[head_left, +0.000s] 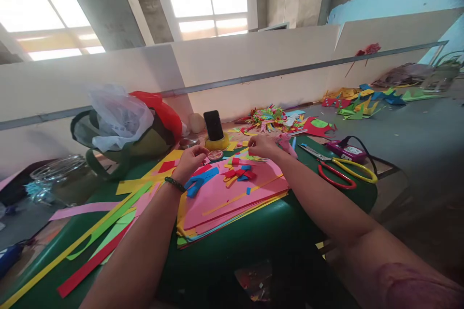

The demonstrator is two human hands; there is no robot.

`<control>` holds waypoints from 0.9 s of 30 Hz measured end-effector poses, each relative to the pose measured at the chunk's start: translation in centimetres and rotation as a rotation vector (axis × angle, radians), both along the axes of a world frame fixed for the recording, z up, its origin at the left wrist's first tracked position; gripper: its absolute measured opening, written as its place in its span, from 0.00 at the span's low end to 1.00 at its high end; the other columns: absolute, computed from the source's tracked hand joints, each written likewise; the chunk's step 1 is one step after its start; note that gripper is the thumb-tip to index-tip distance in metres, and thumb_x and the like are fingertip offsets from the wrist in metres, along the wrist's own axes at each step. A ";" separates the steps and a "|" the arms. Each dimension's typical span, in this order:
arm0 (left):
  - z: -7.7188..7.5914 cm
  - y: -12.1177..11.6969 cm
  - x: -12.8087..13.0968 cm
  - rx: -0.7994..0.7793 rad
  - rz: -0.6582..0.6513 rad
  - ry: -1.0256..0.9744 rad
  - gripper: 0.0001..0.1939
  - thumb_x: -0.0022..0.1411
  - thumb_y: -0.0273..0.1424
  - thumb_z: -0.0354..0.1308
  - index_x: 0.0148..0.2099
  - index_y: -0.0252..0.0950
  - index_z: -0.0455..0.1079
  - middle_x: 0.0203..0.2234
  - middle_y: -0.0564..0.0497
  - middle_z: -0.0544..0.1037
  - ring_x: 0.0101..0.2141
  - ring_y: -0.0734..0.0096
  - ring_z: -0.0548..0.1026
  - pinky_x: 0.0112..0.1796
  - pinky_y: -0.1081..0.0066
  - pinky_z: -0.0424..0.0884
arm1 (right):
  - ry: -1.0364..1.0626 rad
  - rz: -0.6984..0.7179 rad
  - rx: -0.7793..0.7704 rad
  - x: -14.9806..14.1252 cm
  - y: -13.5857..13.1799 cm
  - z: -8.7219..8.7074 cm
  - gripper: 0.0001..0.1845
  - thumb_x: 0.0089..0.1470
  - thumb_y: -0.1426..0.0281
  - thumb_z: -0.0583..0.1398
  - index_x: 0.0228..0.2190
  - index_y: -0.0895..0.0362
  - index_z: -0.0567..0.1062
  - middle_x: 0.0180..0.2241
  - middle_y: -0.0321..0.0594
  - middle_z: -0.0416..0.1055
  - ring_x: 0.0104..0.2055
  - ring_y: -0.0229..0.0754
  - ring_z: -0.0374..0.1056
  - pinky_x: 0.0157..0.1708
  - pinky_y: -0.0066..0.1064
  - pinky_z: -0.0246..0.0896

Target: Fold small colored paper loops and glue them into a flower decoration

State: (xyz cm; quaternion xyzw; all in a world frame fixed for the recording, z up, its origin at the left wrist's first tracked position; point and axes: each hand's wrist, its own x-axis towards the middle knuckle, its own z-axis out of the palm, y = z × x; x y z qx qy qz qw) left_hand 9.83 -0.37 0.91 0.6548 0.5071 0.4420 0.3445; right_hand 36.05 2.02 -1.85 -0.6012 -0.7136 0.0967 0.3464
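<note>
My left hand (191, 160), with a dark beaded bracelet on the wrist, has thumb and fingertips brought together beside a small round patterned disc (215, 155). Whatever it pinches is too small to make out. Beyond the paper stack, my right hand (263, 147) is closed with fingers curled down over small paper scraps; its grip is hidden. A pink glue gun (285, 144) lies just past that hand. Between my arms is a stack of coloured paper (217, 205), pink on top. Blue cut strips (200, 181) and small red, blue and yellow pieces (239, 174) rest on it.
Scissors (335, 164) with red and yellow handles lie at right, near a purple device (346, 151). A phone (213, 125) leans on a tape roll (217, 142). Long paper strips (105, 231) cover the left side. A bag (145, 137) and a heap of cuttings (268, 118) sit behind.
</note>
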 end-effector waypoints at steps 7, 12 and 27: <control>-0.6 0.2 0.2 0.044 -0.002 0.071 0.07 0.39 0.29 0.56 0.26 0.36 0.71 0.20 0.54 0.73 0.24 0.70 0.71 0.26 0.71 0.67 | 0.030 0.011 0.034 -0.3 0.8 -0.6 0.09 0.48 0.69 0.58 0.20 0.57 0.75 0.18 0.36 0.70 0.23 0.36 0.63 0.23 0.27 0.50; -0.8 1.1 -1.0 0.071 0.022 0.150 0.07 0.42 0.34 0.61 0.25 0.36 0.73 0.19 0.52 0.75 0.21 0.71 0.70 0.23 0.71 0.65 | 0.210 -0.026 0.208 -0.3 0.6 0.0 0.13 0.57 0.66 0.52 0.29 0.58 0.74 0.25 0.39 0.72 0.29 0.38 0.65 0.29 0.28 0.55; -2.9 2.6 -3.3 -0.146 -0.117 0.617 0.14 0.27 0.29 0.71 0.13 0.40 0.66 0.11 0.56 0.69 0.16 0.71 0.65 0.19 0.72 0.53 | 0.420 0.132 0.452 -2.4 -1.2 -0.3 0.14 0.44 0.76 0.54 0.35 0.57 0.73 0.33 0.41 0.72 0.32 0.40 0.67 0.27 0.29 0.62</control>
